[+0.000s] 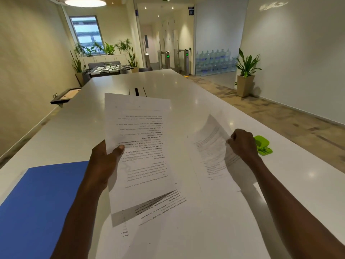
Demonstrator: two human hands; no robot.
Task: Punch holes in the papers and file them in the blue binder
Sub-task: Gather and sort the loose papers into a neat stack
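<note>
My left hand holds a printed sheet upright above the table, thumb on its left edge, text upside down to me. My right hand pinches the lifted edge of another printed sheet that curls up off the table. More printed papers lie flat beneath both, near the front edge. The closed blue binder lies flat at the lower left, partly under my left forearm. A lime-green hole punch sits on the table just right of my right hand, partly hidden by it.
The long white table stretches away, with a dark cable slot in its middle. A dark tray juts out at the left edge. Potted plants, a foosball table and stacked water bottles stand far behind.
</note>
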